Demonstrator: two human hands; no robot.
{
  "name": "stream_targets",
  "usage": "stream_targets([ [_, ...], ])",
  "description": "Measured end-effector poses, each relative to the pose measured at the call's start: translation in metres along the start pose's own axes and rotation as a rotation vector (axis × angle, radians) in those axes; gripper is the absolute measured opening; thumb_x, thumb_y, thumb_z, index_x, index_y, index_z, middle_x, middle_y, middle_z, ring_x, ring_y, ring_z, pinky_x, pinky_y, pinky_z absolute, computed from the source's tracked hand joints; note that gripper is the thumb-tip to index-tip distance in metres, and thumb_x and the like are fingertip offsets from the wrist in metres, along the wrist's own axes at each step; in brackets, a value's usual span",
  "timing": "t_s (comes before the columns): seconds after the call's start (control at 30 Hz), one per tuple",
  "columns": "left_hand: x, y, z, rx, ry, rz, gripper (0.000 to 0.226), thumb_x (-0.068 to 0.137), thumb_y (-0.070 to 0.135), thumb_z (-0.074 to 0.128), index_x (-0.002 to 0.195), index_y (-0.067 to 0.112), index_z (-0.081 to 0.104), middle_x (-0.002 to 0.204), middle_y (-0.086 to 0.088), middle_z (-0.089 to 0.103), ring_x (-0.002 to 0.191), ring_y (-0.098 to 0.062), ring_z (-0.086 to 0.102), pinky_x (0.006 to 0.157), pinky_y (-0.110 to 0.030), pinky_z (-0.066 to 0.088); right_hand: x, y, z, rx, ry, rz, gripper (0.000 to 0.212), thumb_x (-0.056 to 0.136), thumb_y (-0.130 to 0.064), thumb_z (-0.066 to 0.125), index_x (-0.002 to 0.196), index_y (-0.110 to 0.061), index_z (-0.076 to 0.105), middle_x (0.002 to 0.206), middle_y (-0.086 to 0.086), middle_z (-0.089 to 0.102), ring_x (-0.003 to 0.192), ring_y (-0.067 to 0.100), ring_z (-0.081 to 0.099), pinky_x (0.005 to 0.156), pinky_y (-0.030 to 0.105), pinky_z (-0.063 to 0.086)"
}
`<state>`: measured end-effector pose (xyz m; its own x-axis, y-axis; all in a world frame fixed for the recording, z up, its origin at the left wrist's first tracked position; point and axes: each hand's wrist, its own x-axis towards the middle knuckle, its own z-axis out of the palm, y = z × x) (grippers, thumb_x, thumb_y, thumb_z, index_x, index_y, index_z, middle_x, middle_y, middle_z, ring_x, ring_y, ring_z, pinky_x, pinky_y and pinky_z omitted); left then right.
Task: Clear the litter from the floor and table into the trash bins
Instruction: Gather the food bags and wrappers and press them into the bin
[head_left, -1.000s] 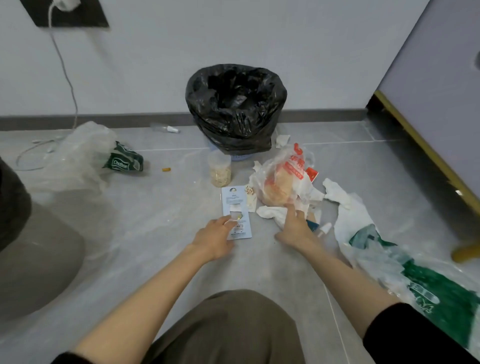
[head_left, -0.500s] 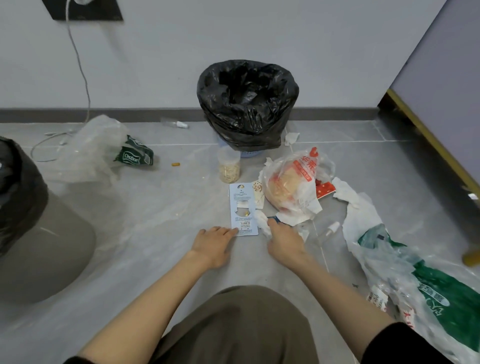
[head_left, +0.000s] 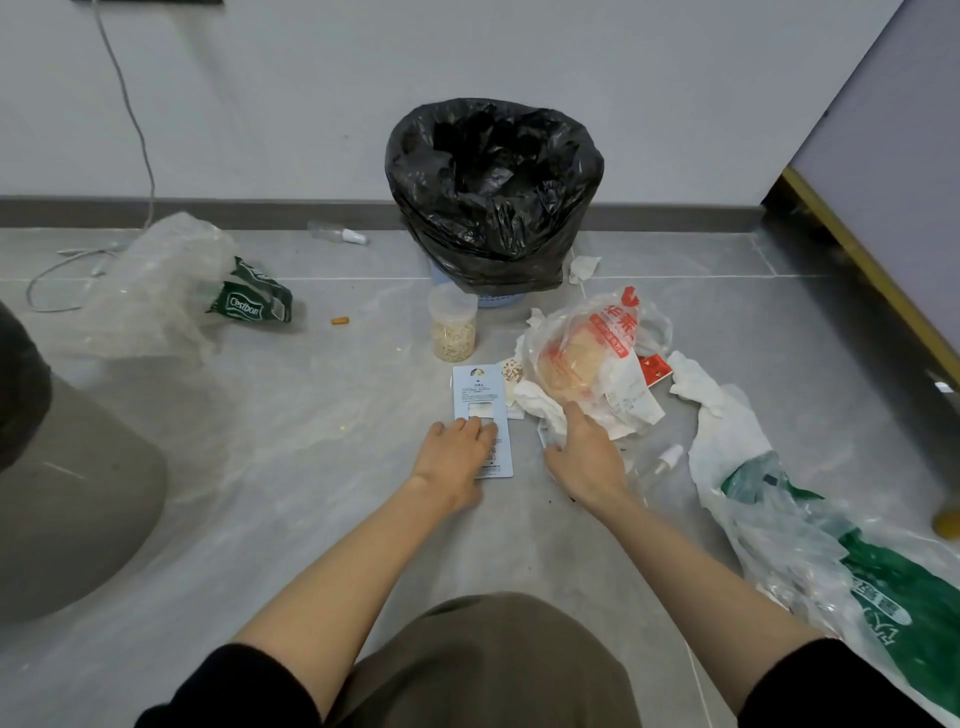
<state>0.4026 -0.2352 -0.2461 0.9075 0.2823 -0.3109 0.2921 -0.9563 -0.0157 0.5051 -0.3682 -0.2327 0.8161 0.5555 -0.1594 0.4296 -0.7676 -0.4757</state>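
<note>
A bin lined with a black bag (head_left: 493, 192) stands against the wall. In front of it lies a pale blue card (head_left: 480, 397) flat on the floor; my left hand (head_left: 454, 457) rests on its lower half with fingers laid flat. My right hand (head_left: 584, 457) reaches into crumpled white tissue (head_left: 540, 402) beside a clear bag with red print (head_left: 592, 358); its fingers curl around the tissue edge. A clear jar of pale bits (head_left: 452, 327) stands upright near the bin's foot.
A clear bag with a green pack (head_left: 254, 301) lies at left, a green and white plastic bag (head_left: 831, 545) at right. A small bottle (head_left: 337, 235) lies by the baseboard. A second bin's dark edge (head_left: 21, 384) shows far left. A cable (head_left: 124, 104) hangs down the wall.
My left hand has slid forward onto the blue card. My right hand has moved forward into the white tissue by the red-printed bag.
</note>
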Motion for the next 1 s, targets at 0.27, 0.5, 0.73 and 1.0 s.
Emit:
stream_targets([
  [0.27,-0.023,-0.017,-0.002,0.113,0.078,0.084,0.076,0.079,0.034,0.057,0.143,0.009,0.023,0.13,-0.01,0.043,0.119,-0.028,0.041,0.103,-0.038,0.032,-0.009,-0.011,-0.009,0.188,-0.005,0.012,0.044,0.087,-0.012,0.052,0.131,-0.012,0.047,0.113,0.008,0.062,0.107,0.03,0.056,0.076,0.03,0.038],
  [0.5,-0.062,-0.031,-0.032,0.052,0.179,0.05,0.073,0.079,0.035,0.053,0.143,0.011,0.029,0.127,-0.009,0.05,0.116,-0.029,0.045,0.1,-0.037,0.036,-0.022,-0.054,-0.047,0.289,0.109,-0.086,0.039,0.084,-0.013,0.054,0.122,-0.019,0.055,0.112,0.004,0.066,0.099,0.026,0.062,0.076,0.035,0.05],
  [0.73,-0.116,-0.068,-0.092,0.024,0.431,-0.029,0.067,0.049,0.039,0.073,0.11,0.012,0.067,0.09,-0.001,0.067,0.079,-0.022,0.065,0.056,-0.03,0.052,-0.038,-0.112,-0.095,0.449,0.191,-0.276,0.009,0.082,-0.006,0.054,0.088,-0.013,0.055,0.084,0.007,0.063,0.072,0.015,0.053,0.057,0.025,0.038],
  [1.0,-0.209,-0.113,-0.153,0.042,0.643,-0.131,0.063,0.061,0.043,0.043,0.111,0.014,0.066,0.096,0.0,0.067,0.085,-0.022,0.064,0.063,-0.028,0.053,-0.072,-0.198,-0.12,0.406,0.258,-0.595,0.025,0.084,-0.003,0.052,0.1,-0.019,0.064,0.096,-0.005,0.066,0.087,0.014,0.057,0.072,0.03,0.044],
])
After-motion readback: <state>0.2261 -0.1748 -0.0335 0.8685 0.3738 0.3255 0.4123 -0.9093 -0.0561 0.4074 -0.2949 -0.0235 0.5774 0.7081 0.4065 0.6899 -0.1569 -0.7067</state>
